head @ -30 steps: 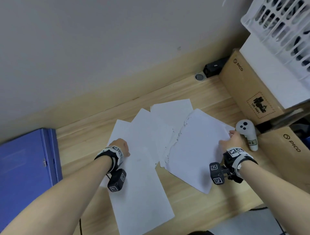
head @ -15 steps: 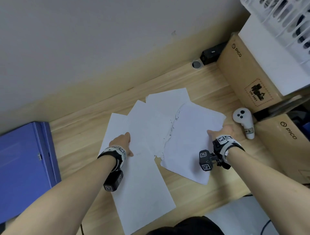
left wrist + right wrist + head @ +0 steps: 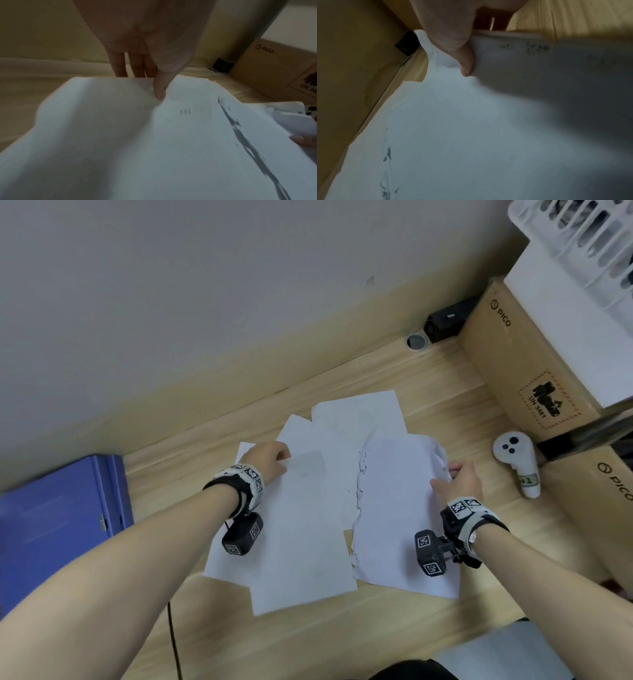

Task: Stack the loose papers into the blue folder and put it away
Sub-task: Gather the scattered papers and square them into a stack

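Observation:
Several white sheets lie fanned on the wooden desk. The left sheet (image 3: 301, 542) overlaps others, and two more sheets (image 3: 359, 412) poke out behind. My left hand (image 3: 270, 462) holds the left sheet's far edge. Its thumb (image 3: 159, 88) presses on top and the fingers (image 3: 120, 65) go behind the edge. My right hand (image 3: 459, 479) pinches the right edge of the ragged-edged sheet (image 3: 394, 508), thumb (image 3: 464, 59) on top, lifting and crumpling that edge. The blue folder (image 3: 58, 525) lies shut at the desk's far left.
A white controller (image 3: 513, 460) lies just right of my right hand. Cardboard boxes (image 3: 534, 364) and a white basket (image 3: 582, 234) fill the right side. A black device (image 3: 445, 320) sits by the wall. A black cable (image 3: 174, 642) runs off the front edge.
My right hand has drawn the ragged sheet leftward, closer over the others, and lifted its edge. My left hand slid up to the left sheet's far edge and took hold.

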